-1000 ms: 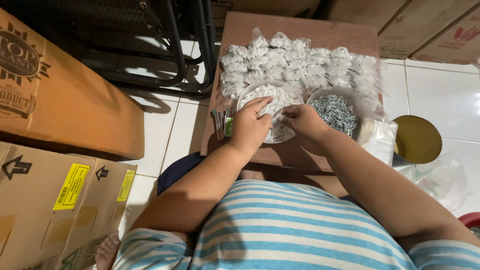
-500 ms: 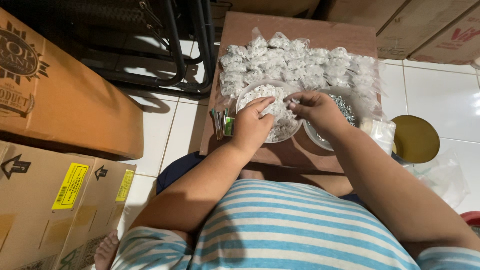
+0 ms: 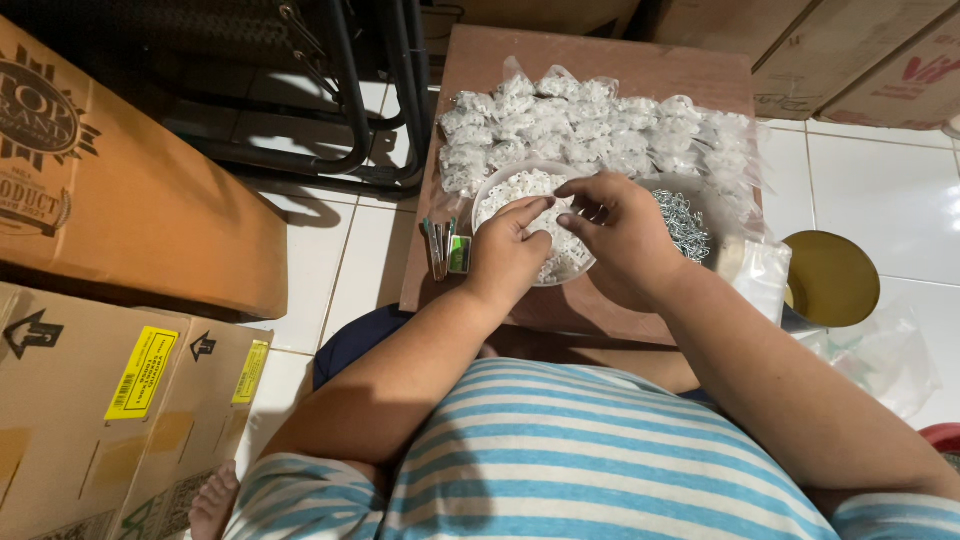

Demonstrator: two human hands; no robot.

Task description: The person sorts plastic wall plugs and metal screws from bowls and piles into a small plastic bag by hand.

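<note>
A low brown table [image 3: 600, 65] carries a white bowl [image 3: 488, 188] full of small white parts [image 3: 520, 185]. Beside it on the right stands a second bowl with small metal pieces [image 3: 685, 222]. My left hand [image 3: 505, 255] rests over the white bowl, fingers pinched on what looks like a small clear bag. My right hand [image 3: 620, 235] hovers just to its right, fingers curled toward the left hand. What the right fingers hold is hidden. Behind the bowls lies a pile of filled small clear bags [image 3: 600, 125].
A few thin sticks and a small green item [image 3: 447, 250] lie at the table's left edge. Cardboard boxes stand at the left [image 3: 130, 200] and back right [image 3: 850, 50]. A black metal frame [image 3: 350, 90] is behind. A gold round lid [image 3: 835, 275] and loose plastic bags [image 3: 890, 350] lie at the right.
My right hand reached up into the white bowl, then drew back toward the left hand, uncovering more of the metal pieces. The left hand has stayed nearly still.
</note>
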